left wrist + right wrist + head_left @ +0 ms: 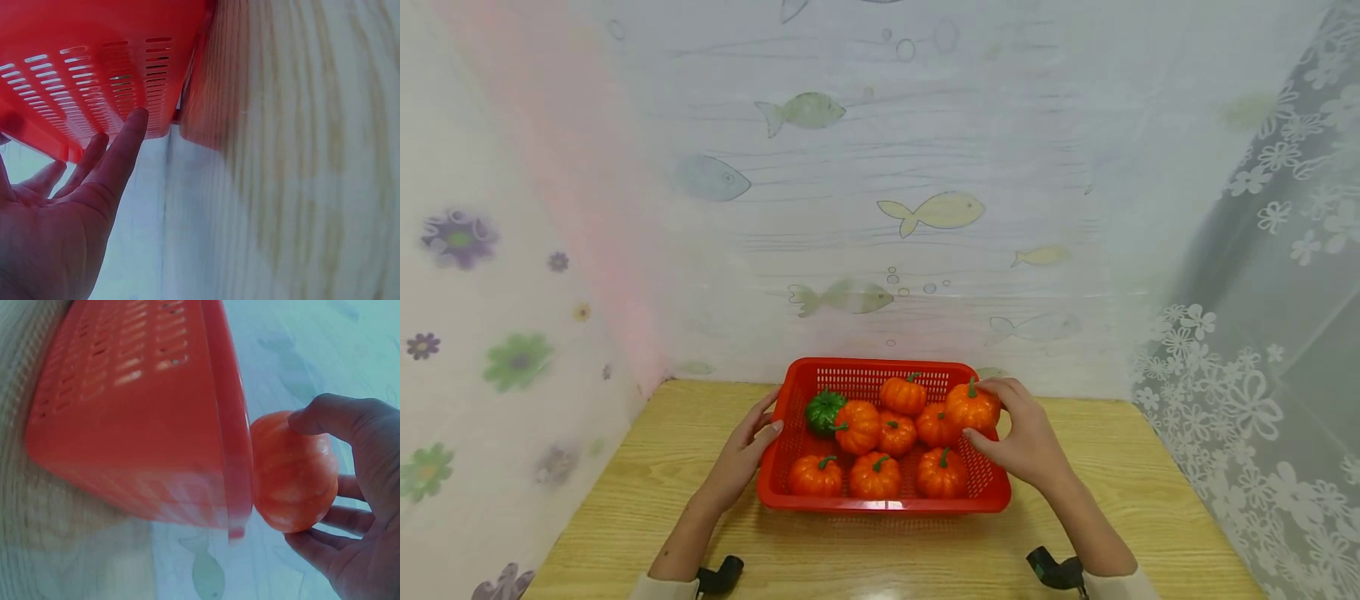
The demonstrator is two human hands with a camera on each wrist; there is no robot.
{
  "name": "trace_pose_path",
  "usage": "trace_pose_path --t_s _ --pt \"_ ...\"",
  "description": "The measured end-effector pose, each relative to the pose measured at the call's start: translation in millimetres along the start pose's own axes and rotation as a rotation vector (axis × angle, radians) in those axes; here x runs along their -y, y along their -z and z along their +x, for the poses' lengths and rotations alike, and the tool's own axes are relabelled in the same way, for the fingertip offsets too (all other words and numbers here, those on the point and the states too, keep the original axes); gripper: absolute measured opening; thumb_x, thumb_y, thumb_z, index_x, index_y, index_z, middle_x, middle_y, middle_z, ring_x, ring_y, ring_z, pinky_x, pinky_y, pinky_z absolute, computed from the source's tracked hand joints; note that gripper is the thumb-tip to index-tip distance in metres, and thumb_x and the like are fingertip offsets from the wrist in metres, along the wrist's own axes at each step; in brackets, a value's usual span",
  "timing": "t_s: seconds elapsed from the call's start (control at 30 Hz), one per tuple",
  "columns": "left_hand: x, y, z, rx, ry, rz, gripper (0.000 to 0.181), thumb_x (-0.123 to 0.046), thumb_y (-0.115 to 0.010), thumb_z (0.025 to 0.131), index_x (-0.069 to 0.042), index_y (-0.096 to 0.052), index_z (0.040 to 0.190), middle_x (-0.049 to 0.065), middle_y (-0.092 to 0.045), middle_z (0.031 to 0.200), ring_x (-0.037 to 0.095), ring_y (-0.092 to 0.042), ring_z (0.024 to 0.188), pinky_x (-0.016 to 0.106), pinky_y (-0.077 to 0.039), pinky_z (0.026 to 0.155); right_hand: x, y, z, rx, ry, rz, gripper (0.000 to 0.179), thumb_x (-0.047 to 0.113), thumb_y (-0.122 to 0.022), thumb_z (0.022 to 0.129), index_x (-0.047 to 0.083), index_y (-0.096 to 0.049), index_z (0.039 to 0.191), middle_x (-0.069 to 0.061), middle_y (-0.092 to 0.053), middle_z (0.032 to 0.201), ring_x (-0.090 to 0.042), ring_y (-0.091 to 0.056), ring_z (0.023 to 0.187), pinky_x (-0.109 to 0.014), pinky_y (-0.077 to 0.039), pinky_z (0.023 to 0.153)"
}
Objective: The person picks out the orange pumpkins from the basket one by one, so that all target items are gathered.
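One pumpkin (likely light, stiff, slippery) is best held round its sides, as the right hand grips it. The left hand, fingers extended, touches the basket.

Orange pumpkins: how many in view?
8: one held in the right hand; seven in the red basket, three along its near side, four farther back. Others may hide underneath.

It looks like a small indoor nook, maybe in a home or a workroom; you can't tell which. A fish sheet is behind the wooden bench, a flower sheet far left, a white-flowered sheet far right.
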State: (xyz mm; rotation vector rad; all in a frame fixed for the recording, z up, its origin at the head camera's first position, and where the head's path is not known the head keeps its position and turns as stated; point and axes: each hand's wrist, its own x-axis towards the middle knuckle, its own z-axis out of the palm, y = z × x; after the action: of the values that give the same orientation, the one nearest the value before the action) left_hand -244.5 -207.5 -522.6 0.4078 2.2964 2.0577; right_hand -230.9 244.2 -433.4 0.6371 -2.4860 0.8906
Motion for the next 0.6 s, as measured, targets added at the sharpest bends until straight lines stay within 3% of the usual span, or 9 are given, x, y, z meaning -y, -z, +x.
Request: trace_pose_path --t_s 0.3,0.53,0.6 --pt "-1.5 -0.9 -0.6 -0.005 0.007 0.002 0.059 -0.031 -0.053 0.113 -0.029 -0.031 0.168 0.022 -0.048 0.157 0.048 -0.057 0.134 0.041 -0.062 0.093 -16 8 -0.5 -0.073 -0.016 0.008 0.060 0.010 -0.092 0.080 0.002 -0.065 0.133 -0.013 -0.063 0.134 -0.028 -0.067 0.110 -0.044 -0.063 0.085" --pt "-1.0 -0.9 -0.4 -0.002 0.009 -0.001 0.059 -0.031 -0.053 0.113 -0.030 -0.031 0.168 0.023 -0.050 0.155 0.049 -0.059 0.132 0.041 -0.063 0.092 -30 10 -1.3 -0.127 -0.032 -0.008 0.060 0.011 -0.092 0.079 -0.002 -0.065 0.131 -0.017 -0.064 0.130 -0.030 -0.066 0.109 -0.051 -0.062 0.085" --pt "-0.9 -0.7 0.0 -0.005 0.013 0.002 0.059 -0.031 -0.053 0.113 -0.030 -0.031 0.168 0.023 -0.049 0.156 0.048 -0.059 0.133 0.042 -0.063 0.092 -35 11 -1.7 -0.141 -0.046 -0.018 0.060 0.011 -0.092 0.079 -0.003 -0.065 0.131 -0.018 -0.064 0.130 -0.030 -0.065 0.109 -0.046 -0.061 0.085"
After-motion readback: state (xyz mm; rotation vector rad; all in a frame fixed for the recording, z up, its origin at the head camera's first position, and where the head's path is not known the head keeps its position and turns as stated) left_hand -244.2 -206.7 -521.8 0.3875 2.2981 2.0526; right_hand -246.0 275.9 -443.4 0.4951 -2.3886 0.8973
